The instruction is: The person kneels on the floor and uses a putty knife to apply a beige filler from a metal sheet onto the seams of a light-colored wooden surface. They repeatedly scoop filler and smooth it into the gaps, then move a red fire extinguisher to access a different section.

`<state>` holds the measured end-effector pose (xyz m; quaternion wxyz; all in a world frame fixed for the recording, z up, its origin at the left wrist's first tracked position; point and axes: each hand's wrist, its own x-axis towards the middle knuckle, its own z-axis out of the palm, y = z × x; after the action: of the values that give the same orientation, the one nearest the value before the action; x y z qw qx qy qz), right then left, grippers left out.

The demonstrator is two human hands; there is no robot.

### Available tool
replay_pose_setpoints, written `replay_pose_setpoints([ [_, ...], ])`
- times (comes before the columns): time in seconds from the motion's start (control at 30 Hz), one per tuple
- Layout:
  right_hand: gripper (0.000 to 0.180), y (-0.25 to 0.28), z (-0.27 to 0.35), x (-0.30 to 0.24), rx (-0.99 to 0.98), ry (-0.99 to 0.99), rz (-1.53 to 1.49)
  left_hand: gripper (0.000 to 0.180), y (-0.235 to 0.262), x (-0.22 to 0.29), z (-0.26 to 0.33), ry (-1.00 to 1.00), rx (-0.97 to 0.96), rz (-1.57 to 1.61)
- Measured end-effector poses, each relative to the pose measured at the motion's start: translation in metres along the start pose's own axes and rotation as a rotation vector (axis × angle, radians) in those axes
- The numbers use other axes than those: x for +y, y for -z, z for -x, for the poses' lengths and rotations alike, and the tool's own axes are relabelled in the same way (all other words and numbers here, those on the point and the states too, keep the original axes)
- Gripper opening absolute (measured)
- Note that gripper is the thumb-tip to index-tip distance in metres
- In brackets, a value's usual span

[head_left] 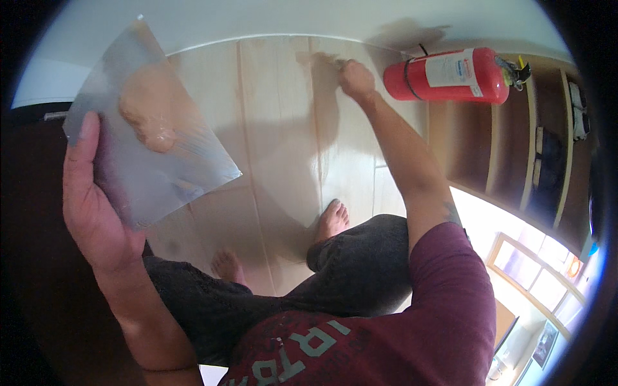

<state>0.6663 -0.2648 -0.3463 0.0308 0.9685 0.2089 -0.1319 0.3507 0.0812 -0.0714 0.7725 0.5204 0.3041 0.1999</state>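
My left hand holds a flat, greyish sheet by its near left edge, thumb on top and the other fingers hidden beneath. A lump of brown paste sits on the sheet's upper middle. Farther out on the right, my right hand is closed in a fist around a small tool that is mostly hidden by the fingers. Its tip meets the tiled floor beside a brown smear near the wall. Brownish lines run along the tile joints.
A red fire extinguisher is close to the right of my right hand, against the wall. Beyond it stands a wooden shelf unit with shoes. My bare feet rest on the tiles. A dark surface lies at the left.
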Motion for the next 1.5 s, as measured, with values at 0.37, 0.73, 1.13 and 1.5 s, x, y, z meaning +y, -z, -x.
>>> replay_pose_setpoints([
  [0.37,0.032,-0.014,-0.032,-0.078,-0.023,0.116,-0.037,0.042,-0.009,-0.006,0.003,0.030,-0.014,-0.041],
  [0.73,0.051,-0.004,0.020,0.033,0.242,0.146,0.068,0.041,-0.010,-0.004,0.008,0.011,-0.139,-0.004],
  [1.13,0.059,-0.027,0.022,0.080,0.312,0.044,0.063,0.043,-0.017,-0.011,0.000,-0.018,-0.035,-0.049],
  [1.5,0.041,0.010,0.025,0.086,-0.093,-0.175,-0.058,0.040,-0.016,-0.006,-0.002,0.003,-0.013,0.004],
])
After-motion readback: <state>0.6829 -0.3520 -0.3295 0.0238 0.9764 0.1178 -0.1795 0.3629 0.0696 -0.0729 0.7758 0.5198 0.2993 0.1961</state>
